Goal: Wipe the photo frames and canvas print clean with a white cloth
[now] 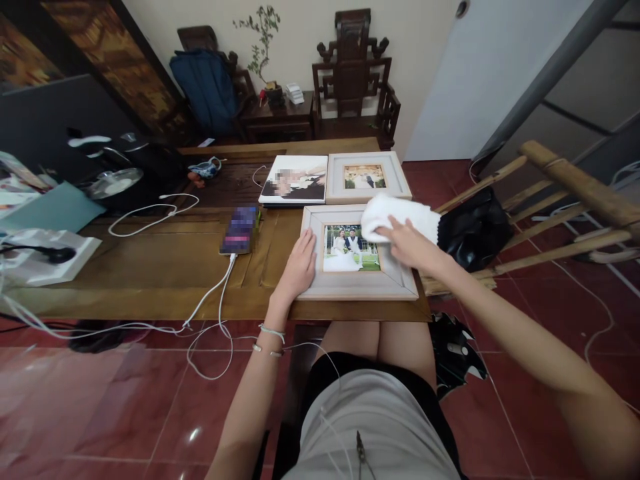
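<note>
The left hand lies along the left side of a picture frame, fingers straight and close together. The right hand's fingers pinch a white cloth at the frame's far right corner. The frame rests on the wooden surface, right of a phone.

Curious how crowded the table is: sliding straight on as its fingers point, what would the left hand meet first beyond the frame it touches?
The left hand would probably meet the picture panel or second frame, near where they adjoin; depth leaves unclear which comes first.
</note>
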`<state>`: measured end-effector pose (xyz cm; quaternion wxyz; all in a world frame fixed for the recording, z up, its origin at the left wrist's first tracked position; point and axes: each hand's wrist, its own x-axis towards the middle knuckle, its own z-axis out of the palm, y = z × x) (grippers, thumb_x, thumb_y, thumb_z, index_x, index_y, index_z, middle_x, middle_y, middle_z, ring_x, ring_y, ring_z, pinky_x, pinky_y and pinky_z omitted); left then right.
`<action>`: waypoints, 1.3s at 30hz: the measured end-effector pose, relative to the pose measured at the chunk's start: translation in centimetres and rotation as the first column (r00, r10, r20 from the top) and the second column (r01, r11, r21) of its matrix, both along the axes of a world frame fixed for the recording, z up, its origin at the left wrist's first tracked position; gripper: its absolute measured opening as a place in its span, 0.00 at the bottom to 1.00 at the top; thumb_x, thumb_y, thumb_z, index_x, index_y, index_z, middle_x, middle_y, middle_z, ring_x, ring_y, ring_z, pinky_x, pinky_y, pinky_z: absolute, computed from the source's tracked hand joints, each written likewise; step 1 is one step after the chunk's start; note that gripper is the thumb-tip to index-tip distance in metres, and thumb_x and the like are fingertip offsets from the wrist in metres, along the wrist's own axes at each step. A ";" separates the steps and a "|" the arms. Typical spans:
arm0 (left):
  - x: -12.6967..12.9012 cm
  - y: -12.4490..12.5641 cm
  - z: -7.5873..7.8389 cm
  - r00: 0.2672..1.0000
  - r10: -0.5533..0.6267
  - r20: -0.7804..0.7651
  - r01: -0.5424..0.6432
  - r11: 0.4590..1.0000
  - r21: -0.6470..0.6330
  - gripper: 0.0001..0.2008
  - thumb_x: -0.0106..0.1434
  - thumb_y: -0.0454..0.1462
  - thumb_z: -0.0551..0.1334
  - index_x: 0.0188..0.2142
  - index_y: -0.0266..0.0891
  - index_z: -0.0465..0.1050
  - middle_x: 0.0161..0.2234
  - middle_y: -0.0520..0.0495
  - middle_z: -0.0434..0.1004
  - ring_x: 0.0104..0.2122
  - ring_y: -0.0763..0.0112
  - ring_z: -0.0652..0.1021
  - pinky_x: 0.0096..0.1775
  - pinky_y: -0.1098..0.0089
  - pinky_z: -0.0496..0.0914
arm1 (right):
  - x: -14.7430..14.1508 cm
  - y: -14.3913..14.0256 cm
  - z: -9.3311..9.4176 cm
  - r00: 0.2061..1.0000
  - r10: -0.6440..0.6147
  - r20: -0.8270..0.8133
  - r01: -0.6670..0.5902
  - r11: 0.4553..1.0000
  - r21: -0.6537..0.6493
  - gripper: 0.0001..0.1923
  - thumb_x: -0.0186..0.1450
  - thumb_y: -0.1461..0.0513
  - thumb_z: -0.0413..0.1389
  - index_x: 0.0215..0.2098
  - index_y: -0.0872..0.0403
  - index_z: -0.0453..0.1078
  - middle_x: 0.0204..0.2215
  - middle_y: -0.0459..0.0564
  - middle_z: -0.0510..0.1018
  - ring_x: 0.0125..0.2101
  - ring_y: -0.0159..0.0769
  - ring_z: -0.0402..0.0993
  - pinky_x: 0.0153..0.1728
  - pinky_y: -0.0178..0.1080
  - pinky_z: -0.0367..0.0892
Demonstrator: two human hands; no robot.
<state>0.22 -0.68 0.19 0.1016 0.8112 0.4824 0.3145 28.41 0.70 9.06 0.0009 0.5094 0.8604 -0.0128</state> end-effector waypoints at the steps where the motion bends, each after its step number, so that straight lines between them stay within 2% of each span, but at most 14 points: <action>1: 0.0 0.0 0.0 1.000 -0.001 0.000 0.001 1.000 -0.001 0.24 0.70 0.36 0.46 0.62 0.29 0.56 0.65 0.32 0.53 0.66 0.56 0.54 0.64 0.51 0.53 | 0.2 1.7 -0.4 1.000 -0.030 -0.003 0.030 0.998 0.052 0.34 0.54 0.76 0.43 0.60 0.60 0.62 0.56 0.66 0.68 0.63 0.56 0.51 0.55 0.63 0.55; 4: 0.0 0.0 -0.1 1.000 0.005 0.022 -0.005 1.000 0.008 0.23 0.71 0.37 0.46 0.63 0.32 0.56 0.65 0.34 0.54 0.66 0.57 0.55 0.64 0.51 0.53 | 0.8 4.9 -1.0 0.998 -0.009 0.060 -0.001 0.988 0.154 0.34 0.55 0.76 0.43 0.59 0.61 0.62 0.61 0.63 0.62 0.63 0.59 0.49 0.55 0.65 0.52; 6: 0.0 0.0 -0.2 0.999 0.012 0.037 -0.013 1.000 0.017 0.23 0.71 0.38 0.46 0.63 0.33 0.57 0.65 0.35 0.55 0.66 0.58 0.55 0.64 0.51 0.54 | 0.8 4.7 -1.2 0.991 0.058 0.122 -0.078 0.982 0.170 0.32 0.56 0.76 0.44 0.58 0.62 0.64 0.62 0.62 0.62 0.62 0.58 0.52 0.57 0.61 0.52; 8: 0.0 0.0 -0.3 0.999 0.016 0.044 -0.017 1.000 0.024 0.23 0.70 0.38 0.46 0.63 0.34 0.57 0.65 0.36 0.55 0.66 0.57 0.55 0.64 0.51 0.53 | 0.5 2.6 -1.1 0.982 0.101 0.160 -0.127 0.979 0.163 0.30 0.56 0.75 0.45 0.56 0.63 0.66 0.60 0.63 0.64 0.60 0.57 0.56 0.57 0.57 0.53; 11: 0.1 0.0 -0.2 0.999 0.025 0.041 -0.026 0.999 0.021 0.23 0.70 0.39 0.47 0.62 0.33 0.57 0.65 0.35 0.55 0.66 0.57 0.55 0.64 0.51 0.53 | -0.2 -2.8 -0.5 0.974 0.125 0.187 -0.147 0.983 0.109 0.28 0.55 0.75 0.47 0.53 0.62 0.70 0.58 0.64 0.67 0.59 0.58 0.59 0.56 0.56 0.57; 15: 0.3 0.0 0.0 0.999 0.048 0.023 -0.048 0.999 -0.007 0.24 0.70 0.40 0.47 0.61 0.28 0.58 0.65 0.32 0.55 0.66 0.56 0.56 0.64 0.51 0.53 | -0.3 -9.2 1.0 0.965 0.200 0.172 -0.193 0.979 -0.061 0.30 0.54 0.76 0.47 0.54 0.61 0.70 0.59 0.65 0.66 0.59 0.59 0.59 0.55 0.55 0.60; 17: 0.4 0.0 0.0 0.998 0.053 0.026 -0.053 0.998 -0.015 0.25 0.71 0.41 0.46 0.61 0.29 0.58 0.65 0.32 0.55 0.66 0.56 0.56 0.64 0.51 0.52 | -0.3 -10.6 1.6 0.964 0.219 0.154 -0.200 0.971 -0.128 0.31 0.53 0.77 0.47 0.54 0.61 0.69 0.60 0.64 0.65 0.60 0.58 0.59 0.55 0.54 0.62; 20: 0.5 0.0 0.1 0.996 0.066 0.057 -0.064 0.997 -0.038 0.25 0.71 0.43 0.46 0.61 0.32 0.59 0.65 0.36 0.55 0.66 0.58 0.55 0.65 0.52 0.51 | -1.4 -11.1 1.8 0.962 0.245 0.117 -0.224 0.960 -0.166 0.33 0.53 0.77 0.47 0.56 0.59 0.68 0.60 0.64 0.64 0.60 0.58 0.59 0.56 0.56 0.61; 24: 0.3 -0.3 0.5 0.986 0.065 0.156 -0.042 0.988 -0.147 0.26 0.72 0.45 0.43 0.62 0.34 0.60 0.66 0.39 0.54 0.67 0.61 0.53 0.66 0.53 0.48 | -5.8 -10.5 0.9 0.958 0.285 0.039 -0.276 0.949 -0.151 0.30 0.56 0.75 0.49 0.55 0.58 0.69 0.61 0.66 0.63 0.59 0.61 0.59 0.55 0.60 0.60; 27: -0.1 -0.7 0.8 0.956 0.043 0.290 0.016 0.980 -0.198 0.26 0.73 0.45 0.38 0.64 0.40 0.57 0.67 0.45 0.50 0.67 0.65 0.50 0.66 0.54 0.47 | -9.4 -9.9 -0.3 0.922 0.385 -0.032 -0.386 0.916 -0.107 0.25 0.59 0.73 0.49 0.53 0.57 0.70 0.61 0.65 0.62 0.60 0.60 0.57 0.56 0.61 0.57; 31: -0.2 -1.0 0.8 0.914 0.029 0.404 0.048 0.983 -0.179 0.27 0.73 0.46 0.35 0.66 0.44 0.50 0.69 0.48 0.44 0.67 0.68 0.49 0.66 0.57 0.45 | -11.1 -7.7 -1.2 0.884 0.463 -0.065 -0.466 0.885 -0.028 0.21 0.63 0.71 0.48 0.50 0.57 0.73 0.61 0.60 0.64 0.62 0.59 0.55 0.57 0.61 0.56; 35: 0.2 -1.0 0.8 0.935 0.039 0.354 0.021 0.986 -0.163 0.27 0.72 0.46 0.41 0.67 0.41 0.46 0.69 0.44 0.44 0.67 0.65 0.50 0.66 0.58 0.47 | -10.3 -2.4 -0.5 0.945 0.328 -0.025 -0.328 0.945 0.007 0.24 0.62 0.75 0.46 0.50 0.55 0.73 0.63 0.55 0.62 0.64 0.58 0.48 0.58 0.67 0.50; 37: 0.3 -0.9 1.0 0.957 0.021 0.290 0.020 0.990 -0.138 0.27 0.72 0.45 0.46 0.66 0.40 0.49 0.68 0.42 0.49 0.66 0.63 0.53 0.66 0.57 0.49 | -10.3 0.7 0.1 0.973 0.228 -0.031 -0.223 0.970 0.101 0.26 0.61 0.76 0.46 0.53 0.55 0.71 0.65 0.55 0.58 0.65 0.58 0.43 0.60 0.67 0.45; 39: 0.4 -0.9 1.2 0.972 -0.004 0.234 0.030 0.994 -0.106 0.25 0.71 0.42 0.49 0.64 0.37 0.55 0.65 0.40 0.57 0.65 0.61 0.57 0.65 0.55 0.53 | -10.9 3.4 0.3 0.979 0.192 -0.064 -0.174 0.961 0.217 0.27 0.60 0.77 0.46 0.54 0.56 0.70 0.66 0.55 0.54 0.66 0.56 0.39 0.61 0.65 0.41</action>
